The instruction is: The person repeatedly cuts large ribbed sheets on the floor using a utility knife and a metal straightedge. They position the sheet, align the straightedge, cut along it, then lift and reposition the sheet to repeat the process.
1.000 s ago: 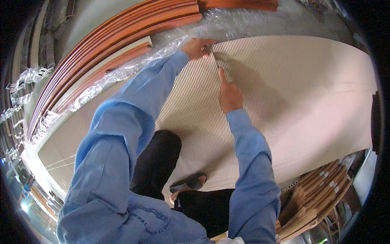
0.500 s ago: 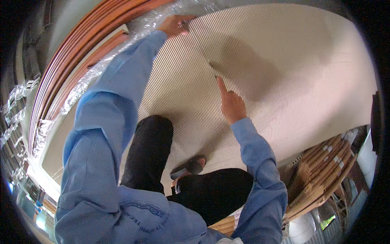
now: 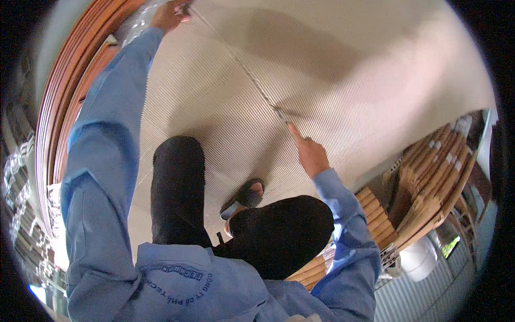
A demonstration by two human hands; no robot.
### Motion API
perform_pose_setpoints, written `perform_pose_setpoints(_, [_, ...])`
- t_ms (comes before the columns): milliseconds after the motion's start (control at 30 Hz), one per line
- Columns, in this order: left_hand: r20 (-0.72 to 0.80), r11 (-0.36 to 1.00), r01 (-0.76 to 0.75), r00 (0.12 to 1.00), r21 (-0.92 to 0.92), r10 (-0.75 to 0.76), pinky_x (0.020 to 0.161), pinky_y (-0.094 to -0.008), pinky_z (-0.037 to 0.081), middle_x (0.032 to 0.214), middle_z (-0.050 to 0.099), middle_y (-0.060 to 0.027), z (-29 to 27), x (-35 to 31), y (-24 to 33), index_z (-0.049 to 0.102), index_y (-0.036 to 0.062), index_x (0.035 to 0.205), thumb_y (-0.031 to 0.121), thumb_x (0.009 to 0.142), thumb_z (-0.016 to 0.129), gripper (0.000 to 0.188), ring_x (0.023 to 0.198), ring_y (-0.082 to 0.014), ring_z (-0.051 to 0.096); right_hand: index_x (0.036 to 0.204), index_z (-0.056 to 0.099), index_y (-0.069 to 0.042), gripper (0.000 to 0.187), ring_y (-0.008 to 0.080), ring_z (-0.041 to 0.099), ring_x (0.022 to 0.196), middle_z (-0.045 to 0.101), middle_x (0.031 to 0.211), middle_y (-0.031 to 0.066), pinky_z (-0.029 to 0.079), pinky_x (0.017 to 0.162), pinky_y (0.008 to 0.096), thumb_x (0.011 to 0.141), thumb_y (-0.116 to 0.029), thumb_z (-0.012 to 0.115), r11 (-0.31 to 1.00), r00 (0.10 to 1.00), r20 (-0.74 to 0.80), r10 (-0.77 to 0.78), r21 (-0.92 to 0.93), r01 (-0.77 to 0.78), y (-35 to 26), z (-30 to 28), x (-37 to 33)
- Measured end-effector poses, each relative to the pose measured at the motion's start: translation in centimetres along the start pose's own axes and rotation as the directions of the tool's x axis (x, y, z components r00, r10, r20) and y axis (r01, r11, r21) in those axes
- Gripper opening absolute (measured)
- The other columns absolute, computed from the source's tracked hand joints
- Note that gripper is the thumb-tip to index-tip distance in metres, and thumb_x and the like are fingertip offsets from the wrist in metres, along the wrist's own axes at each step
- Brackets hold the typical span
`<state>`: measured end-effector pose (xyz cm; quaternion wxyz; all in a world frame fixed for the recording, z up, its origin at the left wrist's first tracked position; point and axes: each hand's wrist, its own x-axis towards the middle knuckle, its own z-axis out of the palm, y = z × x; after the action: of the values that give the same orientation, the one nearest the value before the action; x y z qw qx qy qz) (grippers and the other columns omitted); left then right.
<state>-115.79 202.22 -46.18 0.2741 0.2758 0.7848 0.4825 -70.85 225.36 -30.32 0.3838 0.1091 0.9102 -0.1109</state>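
A large beige corrugated cardboard sheet (image 3: 375, 70) lies spread in front of me. My left hand (image 3: 167, 15) is stretched to its far top edge and grips the sheet there, beside clear bubble wrap (image 3: 131, 24). My right hand (image 3: 308, 154) is lower down on the sheet with its forefinger stretched along a small cutter knife (image 3: 281, 114) whose tip touches the cardboard. A thin slit (image 3: 236, 59) runs in the sheet from my left hand down to the knife. I am crouched on the sheet, with my dark trouser knees and one sandalled foot (image 3: 244, 197) on it.
Long curved reddish-brown wooden pieces (image 3: 61, 91) are stacked along the left. Light wooden parts (image 3: 429, 172) are piled at the right edge of the sheet, with a white bucket (image 3: 421, 258) below them. Bubble-wrapped items (image 3: 13, 177) lie at the far left.
My right hand with the knife has drawn away from my left hand, down and toward me across the sheet, leaving a longer slit. My left hand has stayed at the top edge.
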Motion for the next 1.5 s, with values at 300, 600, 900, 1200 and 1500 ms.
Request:
perform_pose_setpoints(300, [-0.022, 0.679, -0.067, 0.992, 0.731, 0.121, 0.111, -0.047, 0.017, 0.148, 0.019, -0.0146, 19.3, -11.9, 10.9, 0.022, 0.0148, 0.144, 0.045, 0.079, 0.063, 0.082, 0.137, -0.0366, 0.014, 0.144, 0.018, -0.03, 0.078, 0.0286, 0.059, 0.054, 0.056, 0.075, 0.0136, 0.051, 0.048, 0.0404, 0.08, -0.002, 0.054, 1.0, 0.991, -0.129, 0.022, 0.005, -0.022, 1.5, 3.6, -3.1])
perform_pose_setpoints(600, [0.019, 0.667, -0.173, 0.973, 0.724, 0.232, 0.11, -0.0507, 0.016, 0.15, 0.01, -0.0166, 19.7, -11.4, 7.9, 0.019, 0.0166, 0.145, 0.041, 0.076, 0.067, 0.087, 0.138, -0.0384, 0.009, 0.143, 0.019, -0.034, 0.081, 0.0228, 0.054, 0.048, 0.052, 0.073, 0.0115, 0.047, 0.043, 0.0369, 0.08, 0.003, 0.052, 0.995, 0.986, -0.147, 0.083, 0.062, -0.075, 7.2, 11.1, -10.0])
perform_pose_setpoints(900, [0.07, 0.668, -0.37, 0.9, 0.646, 0.43, 0.11, -0.0501, 0.016, 0.15, 0.013, -0.0157, 19.5, -10.8, 6.6, 0.021, 0.0204, 0.144, 0.036, 0.077, 0.068, 0.083, 0.137, -0.0408, 0.01, 0.143, 0.015, -0.038, 0.088, 0.032, 0.058, 0.056, 0.054, 0.079, 0.0122, 0.049, 0.053, 0.0447, 0.076, 0.004, 0.053, 0.956, 0.952, 0.115, 0.283, 0.043, -0.289, 16.1, 20.2, -25.2])
perform_pose_setpoints(1200, [0.17, 0.633, -0.369, 0.92, 0.681, 0.353, 0.111, -0.0496, 0.016, 0.151, 0.009, -0.0145, 18.9, -10.1, 6.4, 0.02, 0.0214, 0.145, 0.037, 0.079, 0.066, 0.081, 0.136, -0.0416, 0.008, 0.143, 0.017, -0.035, 0.074, 0.0333, 0.063, 0.072, 0.063, 0.091, 0.0198, 0.051, 0.066, 0.0469, 0.083, -0.008, 0.05, 0.761, 0.644, 0.498, 0.581, -0.051, -0.647, 24.1, 30.4, -38.7])
perform_pose_setpoints(1500, [0.226, 0.57, -0.328, 0.943, 0.753, 0.244, 0.111, -0.048, 0.019, 0.151, 0.009, -0.0129, 17.9, -9.2, 6.3, 0.018, 0.0192, 0.145, 0.04, 0.079, 0.066, 0.084, 0.137, -0.0408, 0.008, 0.11, 0.057, -0.005, 0.051, 0.033, 0.064, 0.082, 0.065, 0.096, 0.0163, 0.05, 0.072, 0.0428, 0.074, -0.038, 0.07, 0.129, 0.214, -0.062, 0.975, 0.939, -0.318, 26.1, 34.3, -21.9])
